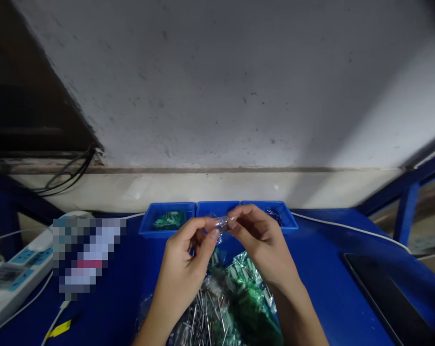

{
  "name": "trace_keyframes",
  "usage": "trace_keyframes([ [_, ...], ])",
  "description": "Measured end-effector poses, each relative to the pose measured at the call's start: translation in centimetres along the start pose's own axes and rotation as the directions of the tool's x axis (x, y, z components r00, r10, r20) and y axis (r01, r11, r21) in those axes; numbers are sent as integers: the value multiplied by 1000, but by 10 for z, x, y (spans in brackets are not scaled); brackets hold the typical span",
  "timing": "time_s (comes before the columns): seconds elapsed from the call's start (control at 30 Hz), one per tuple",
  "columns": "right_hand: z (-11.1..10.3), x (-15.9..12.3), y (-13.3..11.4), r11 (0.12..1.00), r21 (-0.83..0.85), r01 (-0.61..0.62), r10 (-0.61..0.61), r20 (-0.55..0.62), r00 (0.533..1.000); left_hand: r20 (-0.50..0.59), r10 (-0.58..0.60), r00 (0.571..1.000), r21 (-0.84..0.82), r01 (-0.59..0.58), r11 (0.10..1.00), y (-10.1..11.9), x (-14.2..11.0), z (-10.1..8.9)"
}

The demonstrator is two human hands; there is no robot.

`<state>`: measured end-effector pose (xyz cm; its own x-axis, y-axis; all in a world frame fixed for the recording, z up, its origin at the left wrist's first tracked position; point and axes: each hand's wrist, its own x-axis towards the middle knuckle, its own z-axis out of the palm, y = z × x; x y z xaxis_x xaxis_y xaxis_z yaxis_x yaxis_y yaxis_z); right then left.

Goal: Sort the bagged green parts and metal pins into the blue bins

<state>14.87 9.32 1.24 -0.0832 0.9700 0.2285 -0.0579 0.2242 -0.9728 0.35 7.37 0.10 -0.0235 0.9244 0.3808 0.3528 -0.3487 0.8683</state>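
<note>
My left hand and my right hand meet above the blue table, both pinching a small clear plastic packet between thumbs and fingertips. Below my hands lies a pile of clear bags with green parts and metal pins. Behind my hands stands a row of three blue bins: the left bin holds green parts, the middle bin is partly hidden by my fingers, and the right bin holds a few thin metal pieces.
A white power strip with cables lies at the left. A blurred-out patch sits beside it. A dark flat slab lies at the right on the blue table. A white wall rises behind.
</note>
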Motion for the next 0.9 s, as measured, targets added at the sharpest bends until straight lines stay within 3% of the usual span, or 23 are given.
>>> trace_keyframes([
  [0.23, 10, -3, -1, 998, -31, -55, 56, 27, 998, -182, 11, 983, 59, 0, 998, -11, 0, -16],
  [0.33, 13, -4, 1, 997, -13, -79, 79, 57, 995, -170, 54, 984, 116, -35, 993, -7, -1, -20],
  [0.43, 16, -6, 2, 982, 158, -102, 92, 67, 994, -134, 154, 979, 152, -133, 979, 0, -2, -20],
  [0.57, 18, -11, 1, 915, 397, -65, 24, 107, 994, -204, 281, 938, 214, -237, 947, 3, -2, -19],
  [0.7, 21, -11, 3, 942, 334, -32, 30, 10, 999, -237, 300, 924, 246, -241, 939, 0, 0, -17],
  [0.9, 26, -6, 13, 992, 127, 21, 3, -190, 982, -152, 194, 969, 184, -165, 969, -13, 3, -15],
])
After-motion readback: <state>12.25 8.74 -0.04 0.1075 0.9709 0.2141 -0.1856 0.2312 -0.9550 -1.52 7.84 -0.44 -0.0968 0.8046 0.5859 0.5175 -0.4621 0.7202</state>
